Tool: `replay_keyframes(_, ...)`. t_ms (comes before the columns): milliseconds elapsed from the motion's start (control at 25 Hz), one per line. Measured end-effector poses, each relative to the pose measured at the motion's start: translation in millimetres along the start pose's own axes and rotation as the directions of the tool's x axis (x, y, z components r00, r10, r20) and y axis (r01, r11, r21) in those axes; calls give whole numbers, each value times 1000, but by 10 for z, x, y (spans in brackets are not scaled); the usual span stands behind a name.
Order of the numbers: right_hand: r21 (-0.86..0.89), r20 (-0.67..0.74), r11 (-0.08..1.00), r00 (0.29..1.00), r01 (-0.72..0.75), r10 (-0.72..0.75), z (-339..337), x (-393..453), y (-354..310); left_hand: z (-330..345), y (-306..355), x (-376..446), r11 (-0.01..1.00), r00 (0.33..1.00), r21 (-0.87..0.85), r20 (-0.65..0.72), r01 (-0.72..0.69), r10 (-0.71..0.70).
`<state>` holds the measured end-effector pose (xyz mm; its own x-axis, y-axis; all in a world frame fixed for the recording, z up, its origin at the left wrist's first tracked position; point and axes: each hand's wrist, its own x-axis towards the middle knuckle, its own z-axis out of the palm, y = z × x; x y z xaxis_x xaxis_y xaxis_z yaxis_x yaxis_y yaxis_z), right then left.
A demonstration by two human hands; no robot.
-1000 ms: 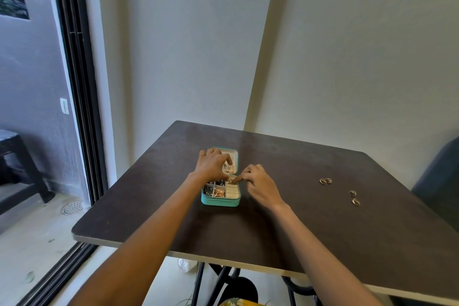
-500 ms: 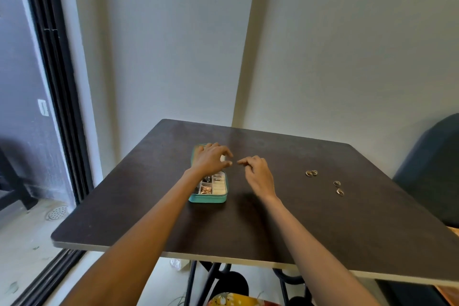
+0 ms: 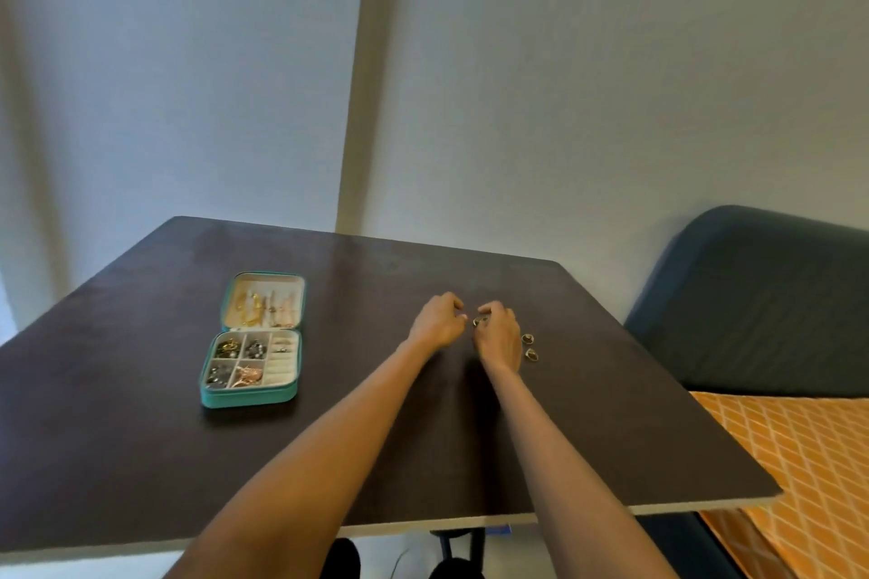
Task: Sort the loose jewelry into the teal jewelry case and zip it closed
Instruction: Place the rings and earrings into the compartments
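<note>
1. Both hands meet mid-frame, fingers curled: right hand (image 3: pixel 499 335) pinching a ring (image 3: pixel 478 321); left hand (image 3: pixel 438 321) gripping nothing I can see.
2. Two rings (image 3: pixel 530 346) lie just right.
3. The teal jewelry case (image 3: pixel 254 339) lies open at left on the bench (image 3: pixel 141 437), long axis front-to-back, lid away.

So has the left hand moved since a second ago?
Yes. The left hand has left the teal case, moving right across the table toward the loose rings.

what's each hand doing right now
Left hand: curled, holds nothing visible.
Right hand: fingers closing on a ring; grip cannot be told.
</note>
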<state>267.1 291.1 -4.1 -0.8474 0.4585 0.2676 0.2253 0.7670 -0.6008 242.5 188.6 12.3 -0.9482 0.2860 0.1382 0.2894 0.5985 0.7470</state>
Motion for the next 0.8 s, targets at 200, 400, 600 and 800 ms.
replay_keyframes(200, -192, 94, 971, 988, 141, -125, 45, 208, 258, 99, -95, 229, 999, 999, 16, 23, 48, -48)
replay_keyframes(400, -143, 73, 985, 993, 100, -90, 93, 326, 258, 160, -207, 314, 993, 994, -56, 7, 106, -106)
replay_keyframes(600, -212, 85, 961, 983, 179, -165, 120, 377, 269, 158, -235, 317, 992, 995, -74, 22, 101, -99)
replay_keyframes(800, -241, 108, 952, 980, 189, -168, 184, 354, 264, 126, -254, 321, 983, 992, -137, 35, 125, -121)
